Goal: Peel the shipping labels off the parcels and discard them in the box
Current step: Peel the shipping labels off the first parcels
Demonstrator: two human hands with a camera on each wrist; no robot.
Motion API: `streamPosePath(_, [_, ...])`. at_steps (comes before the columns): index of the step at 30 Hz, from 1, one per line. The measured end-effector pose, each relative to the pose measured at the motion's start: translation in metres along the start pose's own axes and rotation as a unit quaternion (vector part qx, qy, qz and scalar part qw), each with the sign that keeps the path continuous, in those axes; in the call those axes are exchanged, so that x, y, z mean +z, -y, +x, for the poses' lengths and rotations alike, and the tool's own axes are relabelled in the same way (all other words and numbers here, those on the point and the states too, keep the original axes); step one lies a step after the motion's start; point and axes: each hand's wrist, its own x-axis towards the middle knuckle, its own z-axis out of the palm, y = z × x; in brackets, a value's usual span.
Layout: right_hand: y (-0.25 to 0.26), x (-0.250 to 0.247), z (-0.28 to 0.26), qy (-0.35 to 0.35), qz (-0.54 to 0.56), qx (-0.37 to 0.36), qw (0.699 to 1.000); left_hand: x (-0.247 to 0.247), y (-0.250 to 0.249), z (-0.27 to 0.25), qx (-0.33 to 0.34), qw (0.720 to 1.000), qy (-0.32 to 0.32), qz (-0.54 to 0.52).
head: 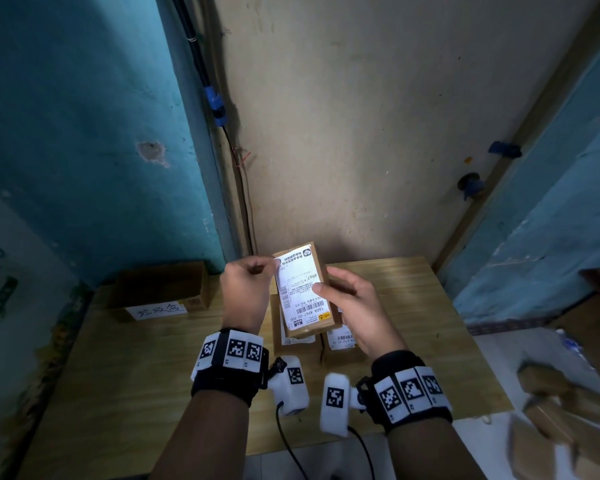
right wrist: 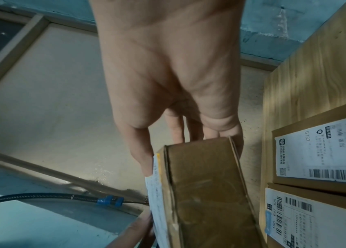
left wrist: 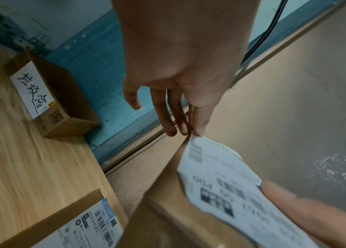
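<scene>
Above table (head: pixel 413 306), right hand (head: pixel 357 306) gripping parcel (head: pixel 317 268), left hand (head: pixel 246 285) seemingly pinching label (head: pixel 300 292) corner

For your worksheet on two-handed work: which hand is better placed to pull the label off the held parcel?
Left. The left hand already pinches the label corner; the right hand grips the parcel.

We seem to be in a rough back room or storage corner used for sorting post, not a home or shop front; the walls (head: pixel 84 116) are worn teal paint with a chipped patch, beside a stained beige panel (head: pixel 378 116); a bare cable (head: pixel 215 102) runs down the corner; on a plain wooden table (head: pixel 118 375) lie labelled cardboard parcels (right wrist: pixel 321 151), and an open carton (head: pixel 160 289) bears a handwritten label.
</scene>
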Motion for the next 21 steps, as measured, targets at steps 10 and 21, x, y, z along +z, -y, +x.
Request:
streamPosePath(10, [-0.0029, 0.0053, -0.0014, -0.022, 0.012, 0.017, 1.0, 0.001, 0.0041, 0.009, -0.01, 0.999, 0.047, -0.016])
streamPosePath(21, [-0.0101, 0.0079, -0.0019, -0.06, 0.013, 0.033, 0.998, 0.0001, 0.0038, 0.0035, -0.015, 0.996, 0.09, -0.027])
